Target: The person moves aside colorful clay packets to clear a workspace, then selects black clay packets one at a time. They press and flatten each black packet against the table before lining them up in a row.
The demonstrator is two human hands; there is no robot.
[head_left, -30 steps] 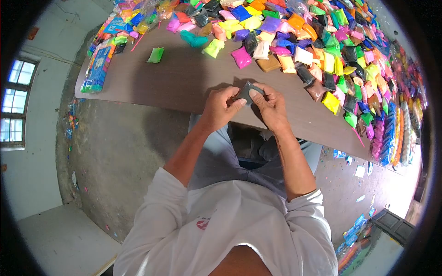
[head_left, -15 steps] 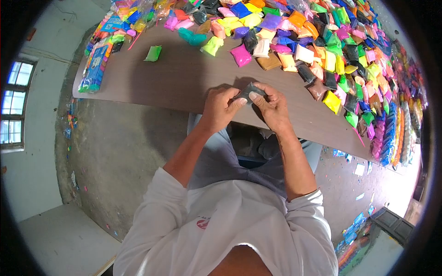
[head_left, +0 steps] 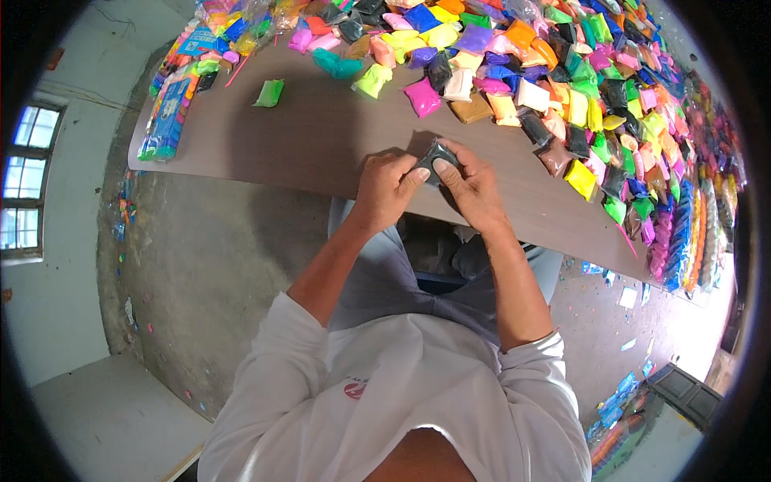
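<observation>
A small black packet (head_left: 438, 163) in clear wrapping is held over the table's front edge between my two hands. My left hand (head_left: 389, 186) pinches its left side, thumb on top. On its right side, my right hand (head_left: 474, 185) grips it with the thumb pressed on its face. Beyond the hands, a magenta packet (head_left: 422, 97) and a brown packet (head_left: 471, 109) lie at the near edge of a large pile of coloured packets. A green packet (head_left: 271, 93) lies by itself to the left.
The brown table (head_left: 305, 153) spans the view. Colourful packets fill its back and right side. A bag of coloured pieces (head_left: 165, 120) lies at its left end. Long filled bags (head_left: 685, 233) lie at the right end. My legs are below the front edge.
The black packet has tilted a little between my fingers, and more of its dark face shows. Both hands have barely moved.
</observation>
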